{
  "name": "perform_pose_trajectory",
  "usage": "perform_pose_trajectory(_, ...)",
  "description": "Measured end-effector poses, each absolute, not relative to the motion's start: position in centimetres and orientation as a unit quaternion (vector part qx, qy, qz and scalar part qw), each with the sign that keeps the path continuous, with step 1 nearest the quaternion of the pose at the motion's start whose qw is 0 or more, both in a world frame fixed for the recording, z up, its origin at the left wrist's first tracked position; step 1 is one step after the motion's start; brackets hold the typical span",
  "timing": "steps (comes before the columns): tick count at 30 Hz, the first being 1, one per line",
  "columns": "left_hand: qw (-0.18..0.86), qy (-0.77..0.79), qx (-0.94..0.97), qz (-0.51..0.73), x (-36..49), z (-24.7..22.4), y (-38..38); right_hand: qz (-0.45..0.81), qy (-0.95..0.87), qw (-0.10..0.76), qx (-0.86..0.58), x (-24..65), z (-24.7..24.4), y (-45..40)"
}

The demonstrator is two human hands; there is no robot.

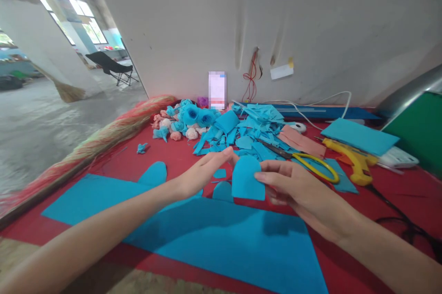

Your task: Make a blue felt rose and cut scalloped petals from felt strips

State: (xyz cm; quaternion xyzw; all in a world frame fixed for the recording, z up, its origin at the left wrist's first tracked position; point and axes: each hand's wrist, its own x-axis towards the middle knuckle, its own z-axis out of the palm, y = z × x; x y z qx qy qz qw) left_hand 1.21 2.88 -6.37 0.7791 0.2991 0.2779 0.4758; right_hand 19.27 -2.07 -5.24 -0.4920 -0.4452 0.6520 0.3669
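My right hand (290,183) pinches a blue crepe-paper petal (247,181) by its right edge, thumb in front and fingers behind. The petal is upright, with a rounded top and a straight lower edge. My left hand (203,172) reaches in from the left with fingers stretched out, their tips at the petal's upper left edge; whether they touch it is hard to tell. Below both hands lies a large blue paper sheet (221,243). Another rounded petal (223,191) lies just behind the sheet, and a further rounded piece (154,174) is left of my left hand.
Paper roses (191,114) and blue scraps (255,121) are piled at the back. Yellow-handled scissors (316,167), a yellow glue gun (355,160) with a black cord, and a folded blue paper stack (359,135) lie right. A phone (217,90) leans against the white panel.
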Motion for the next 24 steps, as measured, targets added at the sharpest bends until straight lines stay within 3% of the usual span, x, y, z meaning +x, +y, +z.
perform_pose_trajectory(4, 0.45, 0.281, 0.811, 0.245, 1.1, -5.9, 2.5, 0.583, -0.472, 0.389, -0.535, 19.3, -5.6, -1.9)
perform_pose_trajectory(12, 0.391, 0.25, 0.872, 0.156, 1.3, -4.5, 2.0, 0.458, -0.645, 0.322, -0.52, 20.2, -4.9, -0.8)
perform_pose_trajectory(19, 0.157, 0.306, 0.936, 0.074, -2.1, -6.3, 0.6, 0.327, -0.669, 0.325, -0.582, 22.2, -5.1, 0.3)
perform_pose_trajectory(24, 0.083, 0.343, 0.934, 0.053, -4.4, -8.8, -1.2, 0.34, -0.666, 0.311, -0.587, 22.3, -5.3, 0.9)
